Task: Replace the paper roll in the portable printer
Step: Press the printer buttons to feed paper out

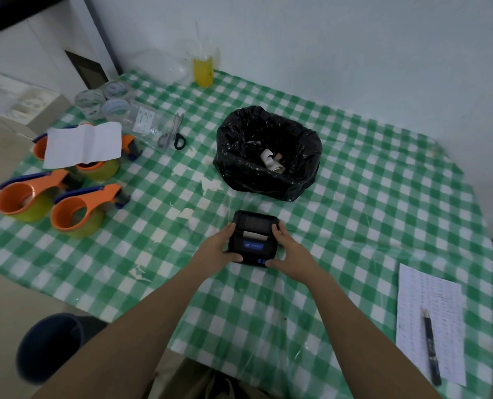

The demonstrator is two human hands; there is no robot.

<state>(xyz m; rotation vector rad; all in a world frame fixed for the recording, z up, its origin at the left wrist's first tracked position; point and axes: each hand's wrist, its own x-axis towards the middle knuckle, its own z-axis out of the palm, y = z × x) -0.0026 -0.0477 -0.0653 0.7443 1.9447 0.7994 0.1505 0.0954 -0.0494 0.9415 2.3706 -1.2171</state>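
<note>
A small black portable printer (253,234) with a blue label lies flat on the green checked tablecloth (354,197), its lid down and a strip of white paper (255,234) showing at the slot. My left hand (221,246) grips its left side, thumb at the front corner. My right hand (290,249) grips its right side, thumb on the front edge near the blue buttons. Behind the printer a black bin bag (268,152) stands open with a used paper roll (272,160) inside.
Orange tape dispensers (75,208) and a white sheet (82,145) sit at the left, with scissors (176,133) and tape rolls (107,100) behind them. A cup of yellow drink (203,69) stands by the wall. A printed sheet (429,321) with a pen (431,347) lies at the right.
</note>
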